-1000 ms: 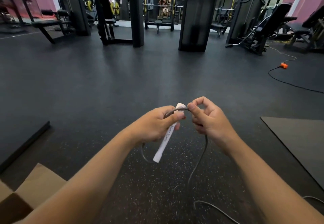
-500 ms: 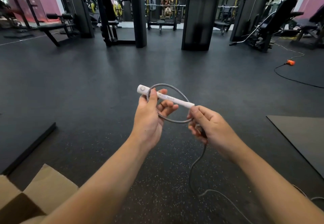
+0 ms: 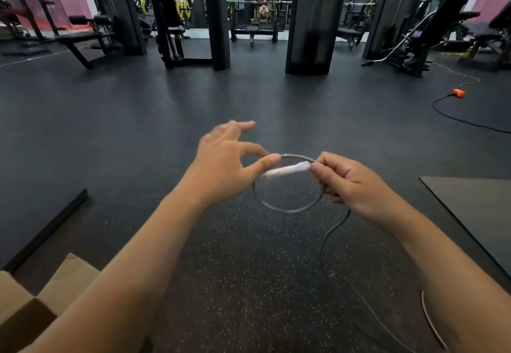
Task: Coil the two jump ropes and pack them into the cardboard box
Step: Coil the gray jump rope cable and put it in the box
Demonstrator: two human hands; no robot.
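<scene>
floor: dark speckled rubber gym floor (image 3: 249, 283)
near left: open brown cardboard box (image 3: 41, 297)
right: flat dark rectangular mat (image 3: 475, 209)
near right: slack grey jump rope cord (image 3: 431, 322) trailing on it
far right: black cable with orange plug (image 3: 458, 92)

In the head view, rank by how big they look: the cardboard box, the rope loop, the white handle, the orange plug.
1. cardboard box, cut off by the frame
2. rope loop
3. white handle
4. orange plug, though farther away
</scene>
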